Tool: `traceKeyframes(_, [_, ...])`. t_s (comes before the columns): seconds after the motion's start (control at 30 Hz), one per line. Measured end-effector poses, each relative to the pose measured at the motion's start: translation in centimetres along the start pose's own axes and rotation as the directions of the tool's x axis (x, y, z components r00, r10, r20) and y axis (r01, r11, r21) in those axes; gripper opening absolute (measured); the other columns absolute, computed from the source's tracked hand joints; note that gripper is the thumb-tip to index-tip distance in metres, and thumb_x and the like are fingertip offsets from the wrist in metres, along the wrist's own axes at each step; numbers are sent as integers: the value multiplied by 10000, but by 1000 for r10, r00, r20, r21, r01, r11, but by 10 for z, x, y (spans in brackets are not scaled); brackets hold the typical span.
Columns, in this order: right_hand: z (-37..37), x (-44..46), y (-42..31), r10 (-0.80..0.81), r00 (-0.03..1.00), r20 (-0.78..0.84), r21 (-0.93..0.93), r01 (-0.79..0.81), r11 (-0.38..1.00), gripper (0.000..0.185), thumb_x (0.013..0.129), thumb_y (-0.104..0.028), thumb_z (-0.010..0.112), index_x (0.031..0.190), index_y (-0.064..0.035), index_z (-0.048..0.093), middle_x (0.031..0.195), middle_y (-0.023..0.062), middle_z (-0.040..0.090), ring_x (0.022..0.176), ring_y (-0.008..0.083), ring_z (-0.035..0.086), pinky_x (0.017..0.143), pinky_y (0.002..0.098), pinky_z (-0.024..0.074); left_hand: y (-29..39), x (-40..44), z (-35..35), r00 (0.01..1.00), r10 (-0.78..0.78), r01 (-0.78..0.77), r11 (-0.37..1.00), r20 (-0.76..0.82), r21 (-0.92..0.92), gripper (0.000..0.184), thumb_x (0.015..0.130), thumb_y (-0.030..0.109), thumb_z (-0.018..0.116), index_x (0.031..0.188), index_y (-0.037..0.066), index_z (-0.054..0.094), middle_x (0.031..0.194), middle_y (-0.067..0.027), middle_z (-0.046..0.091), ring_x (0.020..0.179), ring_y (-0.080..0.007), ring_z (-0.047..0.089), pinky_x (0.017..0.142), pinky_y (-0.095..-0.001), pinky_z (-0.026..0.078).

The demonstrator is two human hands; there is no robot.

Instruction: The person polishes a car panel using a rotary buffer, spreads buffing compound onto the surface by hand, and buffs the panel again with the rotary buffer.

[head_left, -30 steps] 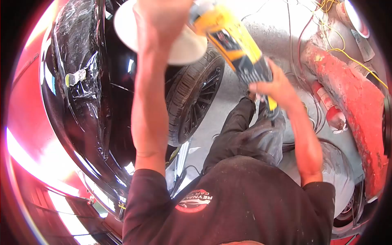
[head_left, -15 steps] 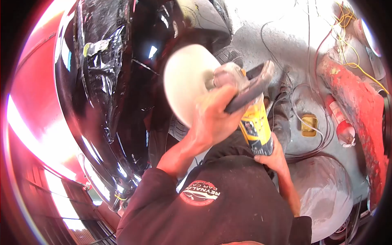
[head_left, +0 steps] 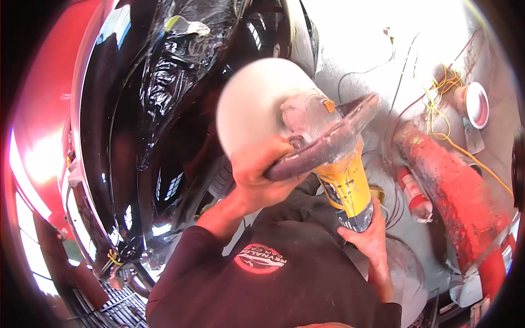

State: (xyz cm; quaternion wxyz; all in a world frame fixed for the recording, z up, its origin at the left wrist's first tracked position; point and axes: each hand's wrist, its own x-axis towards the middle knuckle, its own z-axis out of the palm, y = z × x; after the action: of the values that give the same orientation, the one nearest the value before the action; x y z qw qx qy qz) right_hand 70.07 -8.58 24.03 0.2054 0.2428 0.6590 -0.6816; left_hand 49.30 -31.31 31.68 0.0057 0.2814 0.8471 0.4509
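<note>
I hold a yellow and black rotary polisher [head_left: 345, 186] in front of my body with both hands. My left hand [head_left: 262, 167] is wrapped round its dark loop-shaped front handle [head_left: 328, 143]. Round the rear end of the yellow body, my right hand [head_left: 367, 232] is closed. A large white polishing pad [head_left: 254, 104], blurred at the edge, sits on the polisher's head and faces left. Beside it stands a glossy black car panel [head_left: 188, 147] that mirrors its surroundings. From this angle I cannot tell whether the pad touches the panel.
Clear plastic film [head_left: 188, 68] covers part of the car. To the right lie a red rough-surfaced beam [head_left: 443, 191], a red and white bottle [head_left: 414, 197] and a yellow cord [head_left: 445, 123]. Dark cables run over the grey floor. A red surface [head_left: 49, 109] rises at far left.
The view has shifted, so the floor items and car sit differently in it. The polisher has turned slightly, showing more of its top and handle. Both hands keep their hold.
</note>
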Motion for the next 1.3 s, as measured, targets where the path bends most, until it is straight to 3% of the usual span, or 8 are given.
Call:
traceKeyframes(0.3, [-51, 50, -75, -175, 985, -8, -182, 170, 968, 971, 650, -157, 933, 1470, 16, 443, 1221, 147, 707, 1110, 212, 687, 983, 347, 530, -8, 60, 11, 948, -13, 24, 999, -319, 32, 248, 748, 60, 916, 848, -8, 699, 687, -30, 673, 616, -57, 590, 561, -237, 463])
traceKeyframes(0.33, [-55, 56, -99, -120, 993, 10, -223, 119, 968, 942, 656, -141, 923, 1457, 20, 455, 1212, 147, 696, 1098, 208, 682, 982, 349, 527, -12, 67, 14, 937, -77, 81, 997, -340, -1, 256, 748, 130, 919, 848, 34, 704, 663, -48, 657, 563, -139, 625, 542, -282, 476])
traceKeyframes(0.6, [-75, 80, -115, -231, 973, -22, -454, 197, 869, 908, 634, -200, 907, 1415, 32, 505, 1213, 126, 644, 1099, 227, 640, 987, 382, 502, -21, 89, 22, 908, -137, 87, 986, -395, -141, 246, 748, 123, 898, 844, 46, 686, 640, -71, 619, 539, -152, 596, 518, -311, 449])
traceKeyframes(0.7, [-70, 54, -105, -59, 998, 29, -230, 65, 971, 932, 640, -231, 928, 1424, 26, 495, 1188, 105, 673, 1064, 212, 665, 963, 360, 522, -14, 53, 20, 928, -21, -11, 996, -371, -84, 244, 685, 71, 865, 807, 50, 655, 657, -99, 580, 545, -280, 596, 506, -366, 443])
traceKeyframes(0.83, [-70, 23, -70, -108, 992, 58, -390, 122, 912, 998, 621, -273, 955, 1447, 17, 478, 1250, 118, 681, 1149, 182, 644, 1017, 353, 498, 2, 11, 11, 953, -41, -6, 988, -301, -153, 278, 638, 41, 864, 807, 52, 644, 653, -80, 565, 558, -272, 591, 509, -380, 441])
traceKeyframes(0.93, [-54, 17, -81, -33, 998, 57, -252, 47, 967, 981, 628, -277, 950, 1439, 20, 483, 1245, 108, 677, 1155, 181, 634, 1026, 358, 488, 5, 8, 4, 962, -16, -8, 996, -273, -88, 252, 699, 59, 885, 830, 30, 672, 657, -93, 614, 530, -218, 614, 514, -321, 461])
traceKeyframes(1.07, [-50, 38, -102, -102, 991, 81, -256, 120, 959, 919, 673, -150, 912, 1459, 7, 461, 1276, 114, 659, 1156, 192, 627, 1011, 351, 498, -3, 37, 4, 935, -57, 24, 995, -349, -99, 254, 677, 49, 854, 808, 35, 637, 678, -116, 594, 574, -302, 609, 522, -380, 458])
traceKeyframes(1.3, [-85, 102, -147, -196, 977, 85, -307, 213, 927, 811, 685, -119, 881, 1393, 24, 511, 1139, 89, 671, 1024, 183, 648, 947, 350, 515, -25, 105, 24, 854, -114, -40, 958, -508, -283, 276, 776, 108, 884, 819, 17, 627, 686, -80, 609, 575, -131, 526, 547, -314, 473])
